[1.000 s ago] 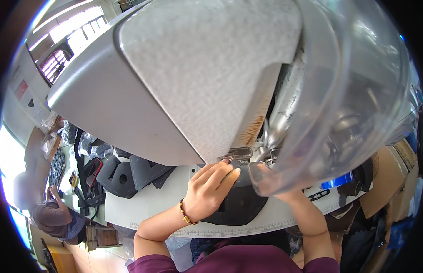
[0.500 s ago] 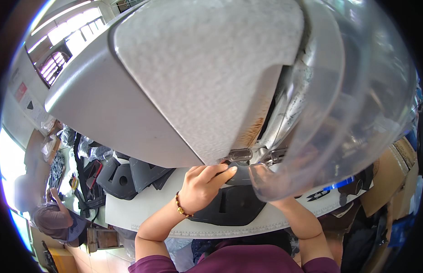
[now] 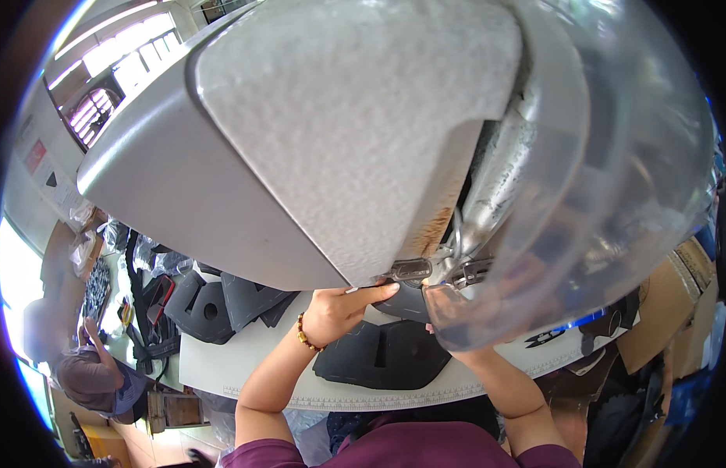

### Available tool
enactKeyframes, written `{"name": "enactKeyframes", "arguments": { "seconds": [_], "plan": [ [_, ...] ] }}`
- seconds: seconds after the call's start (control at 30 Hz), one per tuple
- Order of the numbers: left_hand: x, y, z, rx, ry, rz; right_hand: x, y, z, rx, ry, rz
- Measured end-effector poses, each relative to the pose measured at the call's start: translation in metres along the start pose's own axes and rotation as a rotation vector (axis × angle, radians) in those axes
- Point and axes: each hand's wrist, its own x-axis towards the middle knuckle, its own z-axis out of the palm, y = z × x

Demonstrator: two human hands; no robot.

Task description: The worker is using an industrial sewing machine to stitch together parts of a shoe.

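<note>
On left wall (image 3: 37,168), red sign (image 3: 34,156) — rectangular

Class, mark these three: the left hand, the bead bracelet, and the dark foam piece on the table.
left hand (image 3: 339,312), head view, back of the hand.
bead bracelet (image 3: 302,334), head view, beads at the wrist.
dark foam piece (image 3: 386,355), head view, its flat top.

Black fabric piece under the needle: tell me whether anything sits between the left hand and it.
Nothing visible does. The left hand already has its fingers on the black fabric piece beside the presser foot. The right hand is blurred behind the clear guard.
</note>
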Motion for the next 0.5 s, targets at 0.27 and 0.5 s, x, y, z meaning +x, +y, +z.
{"name": "enactKeyframes", "arguments": {
  "seconds": [0.27,0.5],
  "plan": [
    [-0.01,-0.025,0.019,-0.318,0.138,-0.176,0.021,-0.025,-0.011,-0.158,0.0,0.074],
    [-0.007,-0.026,0.016,-0.34,0.101,-0.207,0.032,-0.031,-0.009,0.158,0.2,0.187]
  ]
}}
